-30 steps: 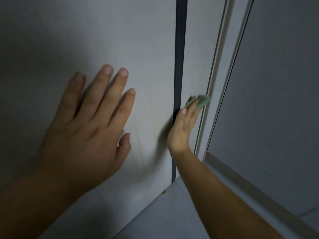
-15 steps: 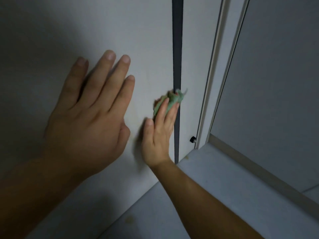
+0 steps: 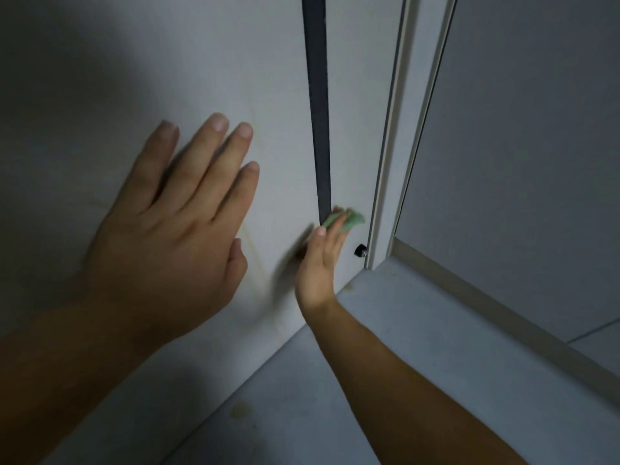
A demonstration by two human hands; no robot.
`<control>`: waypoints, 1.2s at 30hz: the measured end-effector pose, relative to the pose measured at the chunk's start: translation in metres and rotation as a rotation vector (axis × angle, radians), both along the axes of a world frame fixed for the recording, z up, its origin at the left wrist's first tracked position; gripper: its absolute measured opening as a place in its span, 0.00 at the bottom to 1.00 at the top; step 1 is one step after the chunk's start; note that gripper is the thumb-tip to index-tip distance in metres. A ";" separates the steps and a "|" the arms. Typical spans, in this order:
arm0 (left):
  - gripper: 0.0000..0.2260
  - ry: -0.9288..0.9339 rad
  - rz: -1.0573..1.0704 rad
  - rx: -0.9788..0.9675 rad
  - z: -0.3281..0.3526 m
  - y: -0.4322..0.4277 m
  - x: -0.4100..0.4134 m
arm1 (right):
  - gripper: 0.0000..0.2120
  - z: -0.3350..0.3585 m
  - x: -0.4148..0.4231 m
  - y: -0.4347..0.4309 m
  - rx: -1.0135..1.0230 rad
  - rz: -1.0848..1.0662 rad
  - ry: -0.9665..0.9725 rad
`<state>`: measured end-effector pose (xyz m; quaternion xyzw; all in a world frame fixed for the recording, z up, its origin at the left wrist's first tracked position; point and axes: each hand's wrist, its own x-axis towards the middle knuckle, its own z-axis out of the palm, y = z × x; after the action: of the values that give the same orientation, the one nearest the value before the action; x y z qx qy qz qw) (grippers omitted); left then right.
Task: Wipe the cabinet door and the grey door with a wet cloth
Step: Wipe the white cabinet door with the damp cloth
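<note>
The pale cabinet door (image 3: 235,78) fills the left and middle of the view, split by a dark vertical gap (image 3: 317,112). The grey door (image 3: 520,146) stands at the right, with the floor (image 3: 402,330) below. The left hand (image 3: 174,236) lies flat on the cabinet door, fingers spread, bracing it. The right hand (image 3: 320,263), blurred by motion, presses the green cloth (image 3: 350,221) under straight fingers near the door's bottom edge. Half a second ago the cloth sat on the left side of the gap; it has now crossed to the right and lower, just beside a small black stud (image 3: 360,251). This reads as back-and-forth strokes finishing the cabinet door's lower corner. The grey door looks not yet begun.
</note>
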<state>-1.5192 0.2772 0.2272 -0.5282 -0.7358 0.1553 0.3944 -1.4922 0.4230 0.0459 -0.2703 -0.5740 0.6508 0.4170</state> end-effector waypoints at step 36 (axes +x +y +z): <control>0.31 -0.047 0.017 -0.058 -0.015 0.001 0.001 | 0.40 -0.126 -0.007 0.041 -0.611 -0.046 -0.171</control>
<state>-1.5186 0.2781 0.2118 -0.5367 -0.7445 0.1674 0.3602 -1.4989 0.4639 -0.0805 -0.4496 -0.3787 0.7585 0.2814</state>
